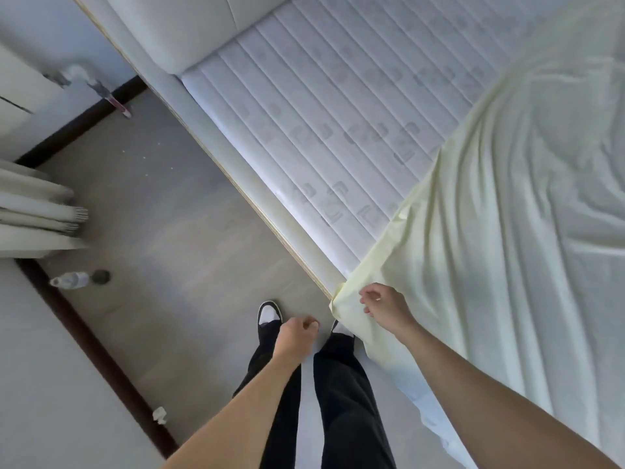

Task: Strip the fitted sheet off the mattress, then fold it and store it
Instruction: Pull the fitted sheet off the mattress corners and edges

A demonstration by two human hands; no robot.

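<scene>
Fitted sheet [507, 231] half off mattress [321, 106] (both hands free)

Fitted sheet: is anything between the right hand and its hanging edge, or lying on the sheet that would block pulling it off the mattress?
Nothing visible. The right hand is directly over the fitted sheet edge at the bedside, and no objects lie on the sheet or the bare mattress.

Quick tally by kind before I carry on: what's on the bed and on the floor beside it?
Fitted sheet: 1, pale yellow, part peeled back
Mattress: 1, bare quilted part showing
Plastic bottle: 1, lying on the floor
Crumpled white scrap: 1, by the skirting
Total: 4
</scene>
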